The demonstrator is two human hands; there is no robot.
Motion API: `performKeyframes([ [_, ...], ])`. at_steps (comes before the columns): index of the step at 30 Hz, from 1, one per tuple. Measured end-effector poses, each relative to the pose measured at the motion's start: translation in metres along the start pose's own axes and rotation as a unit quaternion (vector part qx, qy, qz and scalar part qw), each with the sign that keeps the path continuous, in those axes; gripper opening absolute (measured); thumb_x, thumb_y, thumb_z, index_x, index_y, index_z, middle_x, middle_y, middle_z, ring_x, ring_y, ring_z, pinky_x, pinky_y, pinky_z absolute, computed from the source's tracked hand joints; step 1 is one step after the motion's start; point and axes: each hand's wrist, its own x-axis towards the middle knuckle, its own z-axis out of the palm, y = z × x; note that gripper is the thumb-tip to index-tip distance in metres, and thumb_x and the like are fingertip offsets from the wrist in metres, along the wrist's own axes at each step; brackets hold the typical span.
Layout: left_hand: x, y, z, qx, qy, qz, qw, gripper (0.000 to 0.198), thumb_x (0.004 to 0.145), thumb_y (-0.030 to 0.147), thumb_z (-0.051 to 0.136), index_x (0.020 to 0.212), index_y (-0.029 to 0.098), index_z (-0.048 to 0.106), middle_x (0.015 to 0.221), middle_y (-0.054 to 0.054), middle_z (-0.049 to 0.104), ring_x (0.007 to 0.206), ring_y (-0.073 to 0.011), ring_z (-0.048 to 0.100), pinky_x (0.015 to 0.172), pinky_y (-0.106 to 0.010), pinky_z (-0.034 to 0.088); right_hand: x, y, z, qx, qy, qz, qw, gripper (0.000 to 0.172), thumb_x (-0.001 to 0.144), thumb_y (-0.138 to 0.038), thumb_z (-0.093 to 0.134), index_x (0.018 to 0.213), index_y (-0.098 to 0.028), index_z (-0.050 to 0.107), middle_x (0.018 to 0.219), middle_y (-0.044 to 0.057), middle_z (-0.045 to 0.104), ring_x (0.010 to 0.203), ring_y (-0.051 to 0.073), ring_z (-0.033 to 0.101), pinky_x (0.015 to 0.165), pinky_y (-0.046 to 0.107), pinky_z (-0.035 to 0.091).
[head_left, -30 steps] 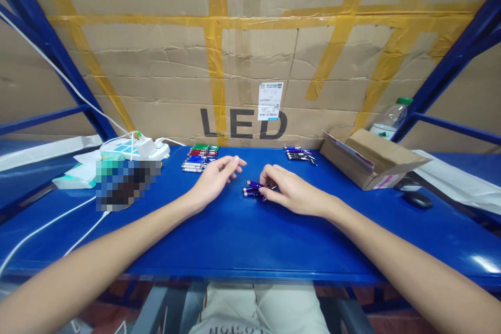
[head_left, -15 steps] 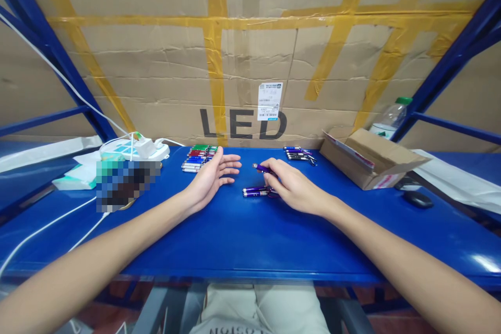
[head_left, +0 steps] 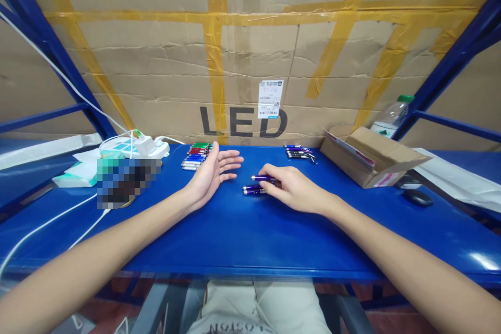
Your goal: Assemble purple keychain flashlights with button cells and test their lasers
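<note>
My right hand [head_left: 288, 188] rests on the blue table [head_left: 242, 229] with its fingers pinched on a small purple pen-light [head_left: 261, 178]. Just below that one, two more purple pen-lights [head_left: 252, 190] lie on the table against my fingertips. My left hand [head_left: 213, 173] lies palm up, fingers stretched out and empty, a little left of them. Behind my left hand is a row of several pen-lights [head_left: 198, 156] in green, red, blue and silver. Another small group of purple pen-lights [head_left: 299, 153] lies at the back, right of centre.
An open cardboard box [head_left: 368, 156] stands at the back right, with a plastic bottle [head_left: 389, 117] behind it and a black mouse [head_left: 418, 197] nearby. A white power strip [head_left: 135, 147] with cables, and a blurred object [head_left: 125, 180], sit at left. A taped cardboard wall [head_left: 242, 52] closes the back.
My right hand lifted one purple pen-light off the little pile, then lowered it back close to the others. My left hand turned palm up and spread its fingers.
</note>
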Motion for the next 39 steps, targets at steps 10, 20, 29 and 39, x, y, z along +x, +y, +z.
performKeyframes([
  [10, -0.0007, 0.0021, 0.001, -0.018, 0.001, 0.007, 1.0, 0.069, 0.105, 0.075, 0.045, 0.125, 0.015, 0.073, 0.138, -0.019, 0.073, 0.132, -0.0307, 0.065, 0.094, -0.034, 0.057, 0.0002, -0.003, -0.0022, -0.018, -0.037, -0.011, 0.999, 0.02, 0.114, -0.033, 0.045, 0.108, -0.021, 0.061, 0.092, 0.005, 0.072, 0.079, 0.021, 0.067, 0.074, 0.03, 0.044],
  [20, -0.0024, 0.0037, 0.0012, -0.032, -0.014, 0.021, 0.999, 0.07, 0.105, 0.075, 0.043, 0.13, 0.015, 0.071, 0.144, -0.019, 0.071, 0.135, -0.0326, 0.064, 0.098, -0.038, 0.057, 0.0002, -0.0019, -0.0018, -0.019, -0.037, -0.003, 0.999, 0.019, 0.114, -0.032, 0.045, 0.107, -0.022, 0.06, 0.094, 0.005, 0.072, 0.08, 0.021, 0.067, 0.075, 0.03, 0.044],
  [29, -0.0018, 0.002, -0.0002, -0.028, -0.012, 0.024, 0.999, 0.071, 0.105, 0.075, 0.043, 0.138, 0.017, 0.066, 0.147, -0.019, 0.069, 0.136, -0.034, 0.063, 0.1, -0.041, 0.058, 0.0001, -0.0062, -0.0012, 0.0, -0.081, -0.002, 0.997, 0.019, 0.115, -0.033, 0.044, 0.104, -0.023, 0.057, 0.092, 0.004, 0.071, 0.08, 0.021, 0.068, 0.073, 0.03, 0.043],
  [39, -0.0029, 0.0037, 0.0023, -0.026, -0.005, 0.016, 1.0, 0.071, 0.105, 0.075, 0.042, 0.141, 0.017, 0.063, 0.146, -0.02, 0.069, 0.135, -0.0333, 0.065, 0.097, -0.04, 0.058, -0.0001, -0.009, -0.0031, 0.014, -0.103, -0.003, 0.995, 0.018, 0.114, -0.033, 0.045, 0.103, -0.023, 0.055, 0.088, 0.002, 0.069, 0.076, 0.02, 0.066, 0.072, 0.03, 0.043],
])
